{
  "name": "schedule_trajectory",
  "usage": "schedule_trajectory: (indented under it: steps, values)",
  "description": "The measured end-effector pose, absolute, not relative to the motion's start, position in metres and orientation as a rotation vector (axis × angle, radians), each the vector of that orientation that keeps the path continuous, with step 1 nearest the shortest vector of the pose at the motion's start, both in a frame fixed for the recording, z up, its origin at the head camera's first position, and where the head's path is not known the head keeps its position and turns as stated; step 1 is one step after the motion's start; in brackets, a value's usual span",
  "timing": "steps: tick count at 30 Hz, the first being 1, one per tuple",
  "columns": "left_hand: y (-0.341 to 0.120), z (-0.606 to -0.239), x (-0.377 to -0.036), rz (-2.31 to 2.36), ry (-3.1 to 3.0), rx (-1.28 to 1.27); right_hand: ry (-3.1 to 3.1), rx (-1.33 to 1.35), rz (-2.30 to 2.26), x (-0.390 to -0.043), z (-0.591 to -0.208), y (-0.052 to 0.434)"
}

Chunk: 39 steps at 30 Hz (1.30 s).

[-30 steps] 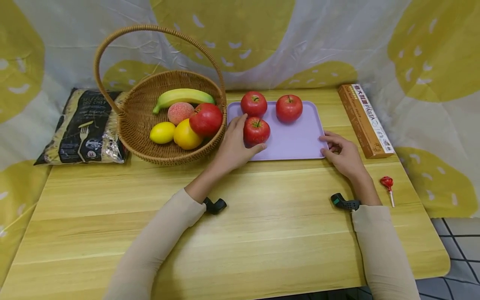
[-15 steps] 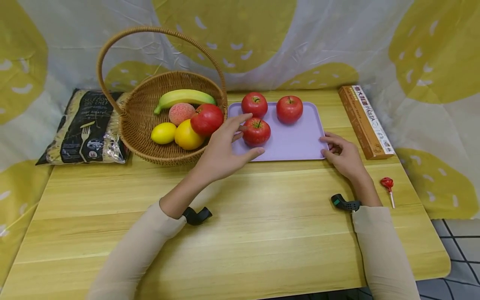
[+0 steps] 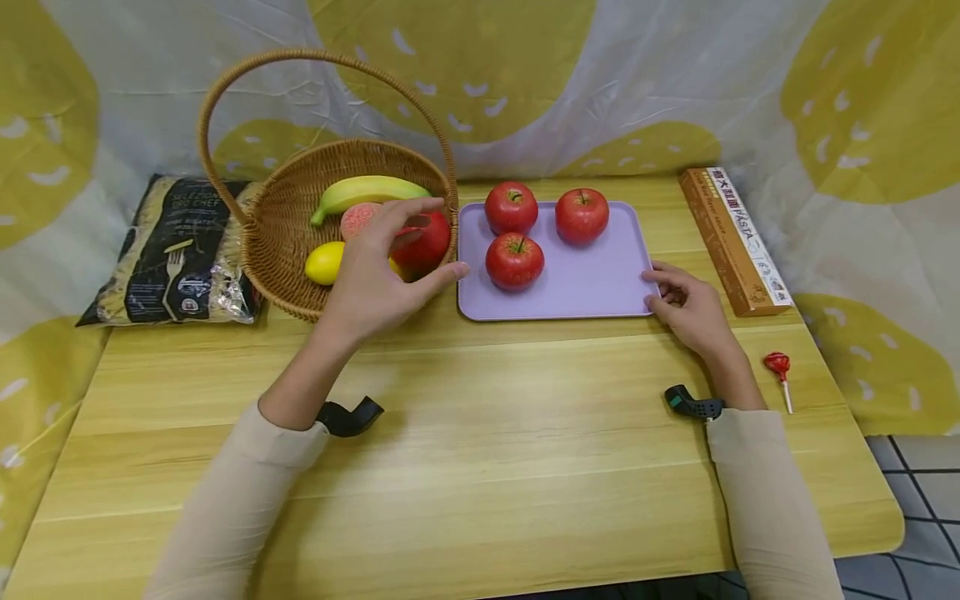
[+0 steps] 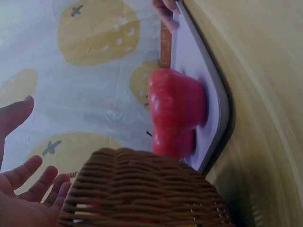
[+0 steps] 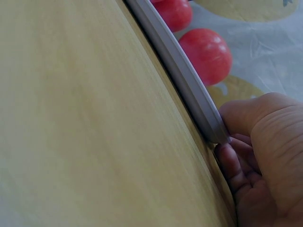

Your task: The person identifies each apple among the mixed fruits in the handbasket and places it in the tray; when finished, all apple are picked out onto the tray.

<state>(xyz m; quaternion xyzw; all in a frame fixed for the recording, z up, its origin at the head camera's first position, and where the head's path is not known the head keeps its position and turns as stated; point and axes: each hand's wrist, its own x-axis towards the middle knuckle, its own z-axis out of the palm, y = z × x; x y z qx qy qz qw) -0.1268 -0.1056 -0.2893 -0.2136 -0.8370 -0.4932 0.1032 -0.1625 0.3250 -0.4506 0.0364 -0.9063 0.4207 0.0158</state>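
Observation:
My left hand hovers over the near right side of the wicker basket, fingers apart and holding nothing. Under it, a red apple and a yellow-orange fruit are partly covered. A banana, a peach and a lemon also lie in the basket. On the lilac tray sit three red apples: front left, back left and back right. My right hand pinches the tray's near right corner, thumb and fingers at its rim.
A black bag of pasta lies left of the basket. To the right of the tray is a brown pasta box, with a red lollipop nearer the table's right edge. A patterned cloth hangs behind the table.
My left hand has left the front left apple on the tray and moved left, over the basket. The right hand stays at the tray's corner, and the three apples have not moved.

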Motion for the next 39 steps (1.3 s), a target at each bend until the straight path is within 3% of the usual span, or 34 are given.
schedule_trajectory:
  steps: [17,39]
  values:
    - [-0.159,-0.313,-0.17,-1.285,-2.796,-0.258,-2.83,0.106,1.286,-0.164,-0.45,0.326]
    - [-0.165,-0.32,-0.189,-1.235,-3.093,-0.262,-2.838,0.09,1.301,-0.164,-0.451,0.326]
